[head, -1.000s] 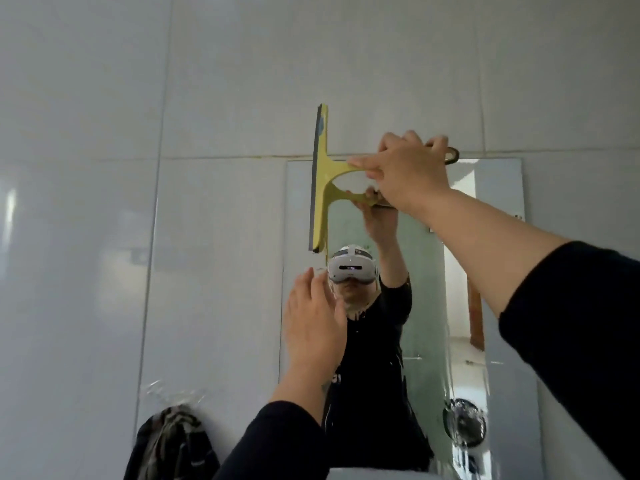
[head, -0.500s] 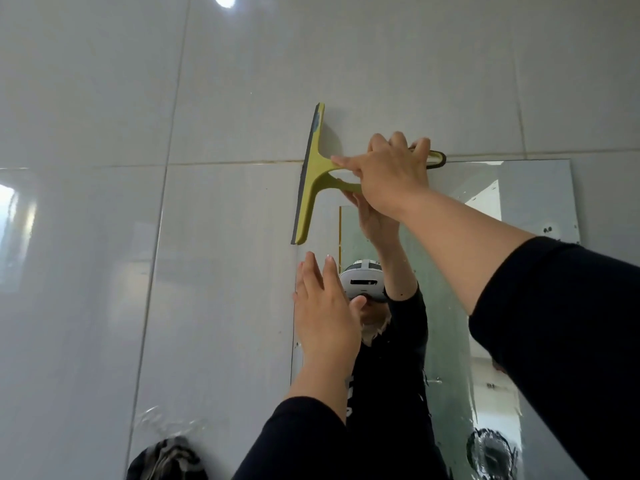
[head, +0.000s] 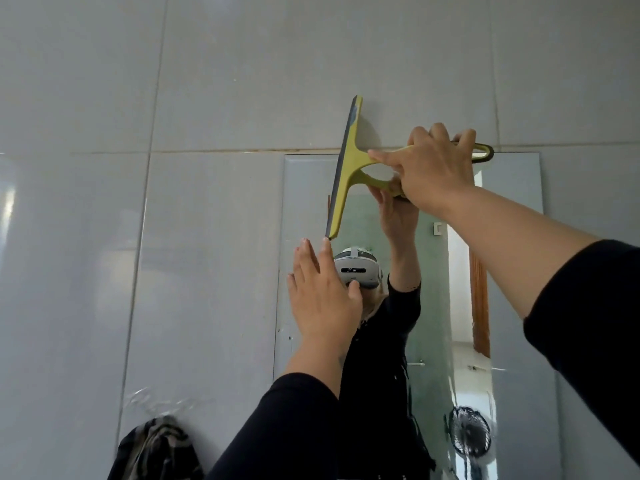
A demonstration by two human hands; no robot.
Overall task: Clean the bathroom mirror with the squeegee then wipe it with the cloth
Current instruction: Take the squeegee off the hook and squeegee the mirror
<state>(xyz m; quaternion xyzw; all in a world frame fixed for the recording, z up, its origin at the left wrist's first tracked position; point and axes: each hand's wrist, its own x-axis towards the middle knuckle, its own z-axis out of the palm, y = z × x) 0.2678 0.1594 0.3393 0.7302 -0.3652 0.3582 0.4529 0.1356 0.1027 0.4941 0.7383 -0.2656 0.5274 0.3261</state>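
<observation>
Gripping the handle of a yellow-green plastic squeegee with a dark rubber blade (head: 346,174), the right hand (head: 434,168) is raised high against the wall, its fingers curled closed around the handle and the index finger stretched forward along the upper arm of the frame. The looped end of the handle is seen sticking out past the knuckles to the right. The blade is held nearly upright, tilted slightly, with its upper part over the pale grey glossy wall tiles (head: 242,81) above the frameless rectangular wall mirror (head: 509,188) and its lower part over the mirror's upper left area. Whether the blade edge is pressed to the glass cannot be told.

The left hand (head: 323,299) is held lower, empty, with its fingers extended and close together, the palm turned toward the mirror's left edge; the fingertips (head: 306,245) lie just below the squeegee's bottom end. Contact with the glass cannot be confirmed. Both forearms are covered by black sleeves (head: 588,313).

A dark patterned cloth (head: 156,452) is seen hanging low on the tiled wall, well to the left of the mirror. A reflected round black fan (head: 467,434) is visible in the mirror's lower right part.
</observation>
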